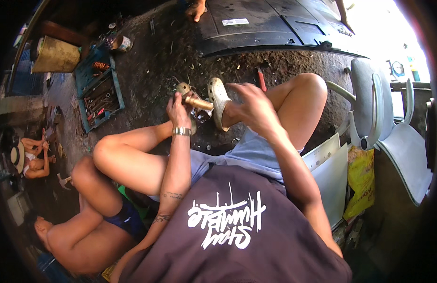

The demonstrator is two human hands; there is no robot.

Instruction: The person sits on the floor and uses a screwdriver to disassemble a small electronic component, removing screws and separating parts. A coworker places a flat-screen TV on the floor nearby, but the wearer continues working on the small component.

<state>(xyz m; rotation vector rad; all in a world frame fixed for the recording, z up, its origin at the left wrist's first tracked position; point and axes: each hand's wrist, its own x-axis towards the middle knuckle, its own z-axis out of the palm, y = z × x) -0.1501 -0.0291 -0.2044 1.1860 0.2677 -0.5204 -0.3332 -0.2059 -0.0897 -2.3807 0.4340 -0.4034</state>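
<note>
Here, in the head view, looking down at a seated person's lap, the left grip (178, 107) is closed around one end of a brass-coloured cylinder (198, 102). The cylinder juts out from the left grip toward the right grip (250, 100), which is blurred, its fingers spread, with nothing visible in it. A silver watch (181, 131) sits on the wrist just behind the left grip.

The cylinder looks like metal, so it is probably stiff, rather heavy for its size and not easily broken; its smooth side could be slippery if greasy. Its bare middle, beside the left grip's fingers, seems the surest place to take hold.

Between the two grips is a pale clog (219, 101) on the person's foot. Just beyond the right grip, a red-handled tool (261, 79) lies on the dirt ground (152, 66). Well left of the left grip is a blue toolbox (107, 79); beyond both grips, a large black panel (256, 35).
</note>
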